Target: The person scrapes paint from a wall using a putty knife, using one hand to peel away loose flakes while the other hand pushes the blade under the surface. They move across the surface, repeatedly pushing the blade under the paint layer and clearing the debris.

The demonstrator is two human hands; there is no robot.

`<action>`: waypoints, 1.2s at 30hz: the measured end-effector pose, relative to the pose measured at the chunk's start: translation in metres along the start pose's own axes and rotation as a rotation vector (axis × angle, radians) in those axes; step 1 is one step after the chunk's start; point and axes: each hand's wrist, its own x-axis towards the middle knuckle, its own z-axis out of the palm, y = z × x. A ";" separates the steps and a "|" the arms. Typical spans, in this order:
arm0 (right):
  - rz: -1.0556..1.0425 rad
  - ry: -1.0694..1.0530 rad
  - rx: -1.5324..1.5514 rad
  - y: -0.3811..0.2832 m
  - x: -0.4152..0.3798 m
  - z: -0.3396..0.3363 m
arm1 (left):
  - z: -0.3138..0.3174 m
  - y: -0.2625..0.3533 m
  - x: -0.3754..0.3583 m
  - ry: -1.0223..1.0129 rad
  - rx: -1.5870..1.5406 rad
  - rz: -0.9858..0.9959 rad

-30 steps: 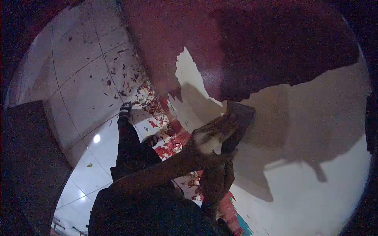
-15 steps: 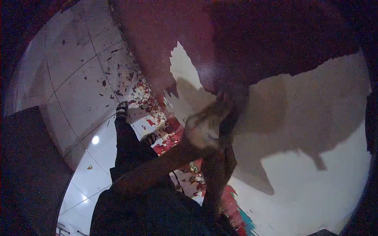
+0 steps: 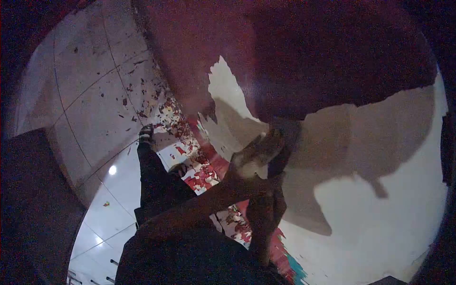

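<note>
Both my hands are together against a wall, at the ragged edge between dark red paint (image 3: 327, 57) and a bare pale area (image 3: 380, 228). My left hand (image 3: 259, 154) reaches across from the left, its fingers closed round a dark flat tool (image 3: 289, 130) that looks like a scraper. The tool's far end meets the wall near the paint edge. Below and close to the left hand, my right hand (image 3: 266, 202) is closed on the tool's lower part, dim and partly in shadow. Blur and darkness hide the tool's exact shape.
Red and pale paint flakes (image 3: 204, 178) litter the tiled floor (image 3: 90, 90) along the wall's foot. My shod foot (image 3: 146, 133) stands beside them. Strips of red and teal paint (image 3: 297, 270) remain low on the wall. A dark panel-like shape (image 3: 33, 190) is at the left.
My hands and the tool appear slightly lower and further right in the view. The paint edge has also shifted downward as the camera moved. Both hands keep their grip.
</note>
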 end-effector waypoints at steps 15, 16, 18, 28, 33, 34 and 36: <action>0.445 -0.177 0.516 -0.014 0.006 -0.003 | -0.027 -0.004 0.027 0.096 -0.215 0.211; 0.447 -0.162 0.447 -0.006 -0.006 -0.003 | -0.030 -0.004 0.031 0.104 -0.392 0.206; 0.434 -0.131 0.316 0.014 -0.027 0.003 | -0.030 0.002 0.030 0.088 -0.199 0.235; 0.188 -0.245 0.090 0.009 -0.010 0.001 | -0.021 -0.012 0.014 0.090 0.239 0.208; 0.351 -0.085 0.220 0.017 -0.015 0.025 | -0.025 -0.009 0.021 0.169 0.377 0.306; 0.210 -0.109 0.047 0.023 -0.021 0.021 | -0.017 -0.012 0.012 0.113 0.432 0.232; 0.249 -0.166 0.268 0.027 -0.019 0.024 | -0.018 -0.020 0.011 0.114 0.378 0.218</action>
